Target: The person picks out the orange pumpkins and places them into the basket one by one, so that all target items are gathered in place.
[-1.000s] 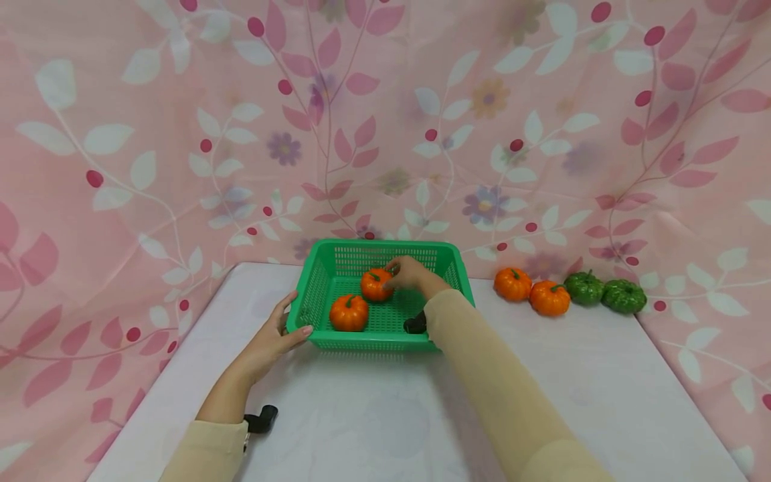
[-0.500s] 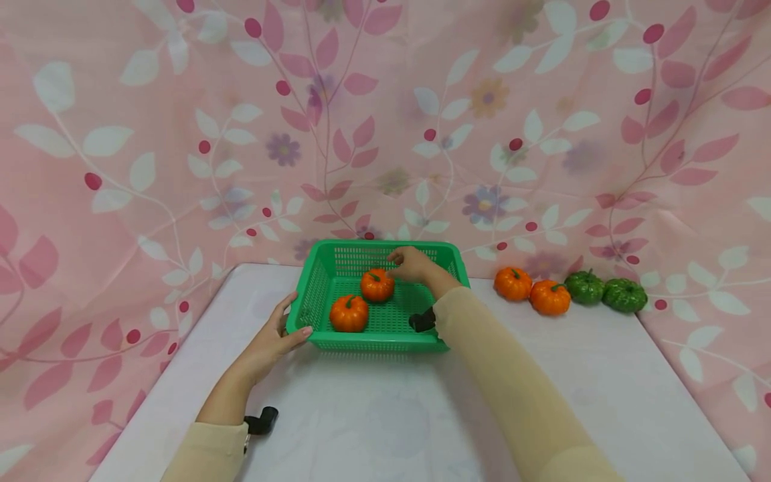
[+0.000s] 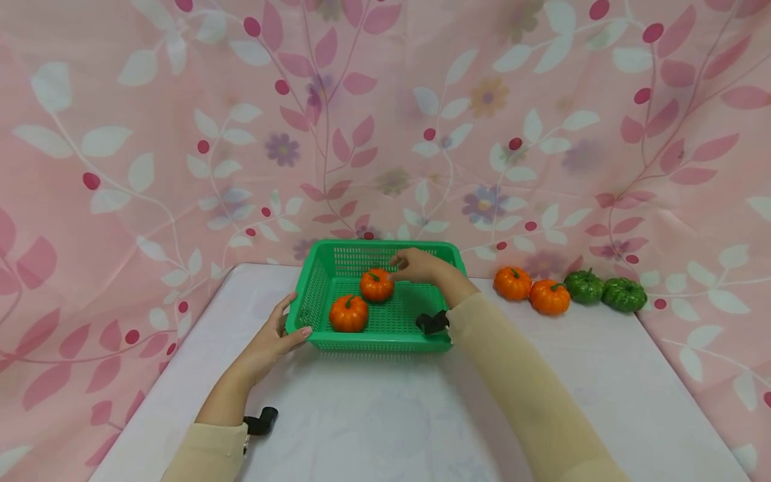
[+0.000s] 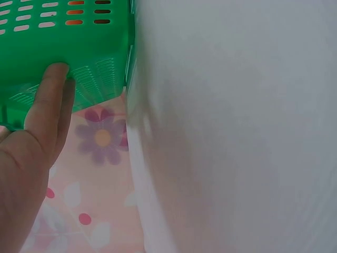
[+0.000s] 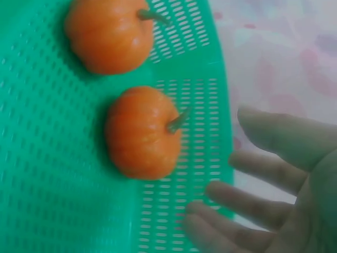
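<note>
Two small orange pumpkins lie in a green plastic basket (image 3: 379,343): the front pumpkin (image 3: 349,314) at the front left, the rear pumpkin (image 3: 377,286) farther back. My left hand (image 3: 272,340) holds the basket's front left corner, thumb on the rim and fingers along the outer side. In the left wrist view, fingertips (image 4: 57,69) touch the green plastic. My right hand (image 3: 421,266) hovers over the basket, just right of the rear pumpkin. The right wrist view shows its fingers (image 5: 247,203) spread and loosely bent, holding nothing, apart from both pumpkins.
On the white table (image 3: 385,415), right of the basket, two more orange pumpkins (image 3: 549,298) and two green pumpkins (image 3: 624,296) form a row near the back edge. A pink floral cloth (image 3: 385,134) hangs behind. Black wrist devices (image 3: 262,420) sit at both cuffs.
My right hand has let go of the rear pumpkin and drawn slightly to the right. Both pumpkins in the basket stay put, and the left hand keeps its place.
</note>
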